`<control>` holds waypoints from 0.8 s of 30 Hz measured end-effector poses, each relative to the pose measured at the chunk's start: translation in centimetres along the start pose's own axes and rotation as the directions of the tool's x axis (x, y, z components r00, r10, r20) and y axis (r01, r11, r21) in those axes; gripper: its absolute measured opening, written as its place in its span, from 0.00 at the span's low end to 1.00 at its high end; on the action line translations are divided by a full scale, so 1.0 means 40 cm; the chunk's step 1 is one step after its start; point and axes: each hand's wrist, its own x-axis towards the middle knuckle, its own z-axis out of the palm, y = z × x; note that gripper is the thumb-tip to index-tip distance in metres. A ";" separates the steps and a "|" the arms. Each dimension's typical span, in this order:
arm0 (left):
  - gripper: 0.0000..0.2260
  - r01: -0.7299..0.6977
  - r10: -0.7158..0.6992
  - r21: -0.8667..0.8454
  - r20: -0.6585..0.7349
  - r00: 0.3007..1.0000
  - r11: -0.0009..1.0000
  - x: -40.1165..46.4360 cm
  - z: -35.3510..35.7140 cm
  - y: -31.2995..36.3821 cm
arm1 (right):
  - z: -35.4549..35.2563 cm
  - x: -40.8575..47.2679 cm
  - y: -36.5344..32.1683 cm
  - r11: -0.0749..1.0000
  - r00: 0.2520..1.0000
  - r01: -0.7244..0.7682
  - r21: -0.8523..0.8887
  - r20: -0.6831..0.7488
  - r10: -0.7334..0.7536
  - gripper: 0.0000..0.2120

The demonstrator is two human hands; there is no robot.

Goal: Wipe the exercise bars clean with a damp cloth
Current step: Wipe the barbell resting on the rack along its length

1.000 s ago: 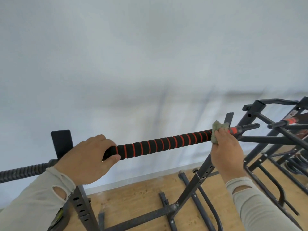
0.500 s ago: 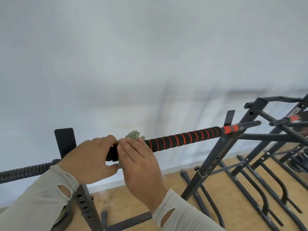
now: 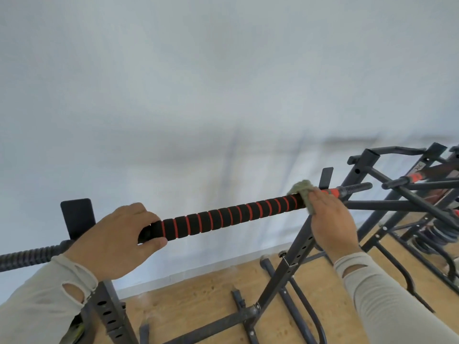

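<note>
A long exercise bar [image 3: 228,217] with a black foam sleeve ringed in red lies across a dark metal rack, rising from lower left to upper right. My left hand [image 3: 114,242] grips the bar at the foam's left end, fingers curled over it and thumb under. My right hand [image 3: 330,219] holds a small grey-green cloth [image 3: 301,188] wrapped over the bar at the foam's right end, beside the orange collar. The bar's ridged bare ends stick out past both hands.
The rack's uprights [image 3: 295,252] with rows of holes stand under the bar on a wooden floor [image 3: 198,294]. More dark racks and a second bar [image 3: 407,181] crowd the right side. A plain pale wall [image 3: 223,95] fills the background.
My right hand slid the cloth from the right end to beside my left hand, then back along the foam to its right end. My left hand kept its grip.
</note>
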 end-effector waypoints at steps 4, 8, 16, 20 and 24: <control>0.13 0.037 -0.037 -0.026 0.002 0.999 0.999 -0.004 -0.004 0.008 | 0.024 0.012 0.000 0.969 0.972 -0.234 0.081 0.024 0.232 0.20; 0.12 0.056 -0.056 -0.057 -0.010 0.998 0.997 -0.004 -0.006 0.010 | 0.037 -0.036 -0.146 0.969 0.969 -0.196 0.152 -0.119 0.215 0.16; 0.08 0.037 -0.036 -0.107 0.014 0.999 0.994 0.001 -0.009 -0.001 | -0.008 -0.145 -0.676 0.822 0.923 0.362 0.439 -0.290 -0.251 0.14; 0.09 0.043 -0.040 -0.116 0.021 0.999 0.992 0.000 -0.013 -0.001 | 0.016 -0.118 -0.623 0.797 0.848 0.509 0.325 -0.345 -0.402 0.15; 0.09 0.055 -0.052 -0.107 0.030 0.998 0.993 -0.001 -0.010 -0.008 | 0.023 -0.071 -0.389 0.866 0.877 0.464 0.185 -0.234 -0.420 0.18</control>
